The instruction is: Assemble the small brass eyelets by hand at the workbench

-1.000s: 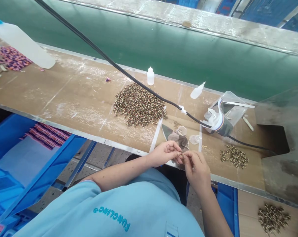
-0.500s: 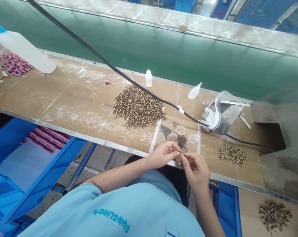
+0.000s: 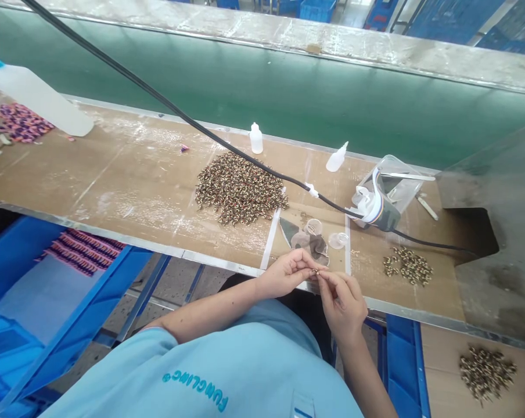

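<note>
My left hand (image 3: 288,271) and my right hand (image 3: 343,296) meet at the table's front edge, fingertips pinched together. Between them is a tiny brown-and-gold piece (image 3: 315,271), mostly covered by the fingers; it resembles the small curled pieces in the heaps. Just beyond my hands lies a grey-brown stained cloth (image 3: 318,247) with a small clear round cup (image 3: 313,227) on it. A second clear shallow dish (image 3: 338,240) sits to its right. Farther left is a large pile of small brown-and-gold curled pieces (image 3: 240,188).
A smaller pile (image 3: 408,266) is at right, another heap (image 3: 486,371) on lower cardboard. Two small white bottles (image 3: 256,141) (image 3: 337,158) stand at the back. A black cable (image 3: 193,122) crosses the table. A clear box (image 3: 402,180), big jug (image 3: 45,96) and blue crate (image 3: 71,325) are around.
The view has shifted slightly. Both hands stay together at the table edge, with the fingertips moving a little around the small piece.
</note>
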